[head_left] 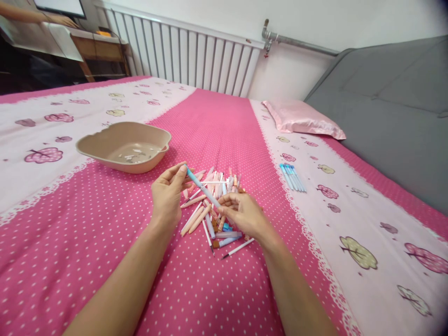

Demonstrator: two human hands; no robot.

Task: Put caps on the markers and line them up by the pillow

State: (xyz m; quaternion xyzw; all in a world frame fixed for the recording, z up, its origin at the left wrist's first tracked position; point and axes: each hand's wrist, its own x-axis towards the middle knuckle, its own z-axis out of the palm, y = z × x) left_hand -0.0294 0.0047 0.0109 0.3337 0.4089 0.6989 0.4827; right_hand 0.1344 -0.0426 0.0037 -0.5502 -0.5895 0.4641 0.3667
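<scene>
My left hand and my right hand together hold one blue-capped pen above a loose pile of pens on the pink dotted bedspread. The left fingers pinch the pen's blue cap end. The right fingers pinch its white barrel end. The pile mixes pink, peach, white and blue pens and caps, lying crisscross beneath both hands.
A beige scalloped bowl sits to the left of the pile with small bits inside. Several blue pens lie in a neat row to the right. A pink pillow lies by the grey headboard. Another person's arm reaches over a desk far left.
</scene>
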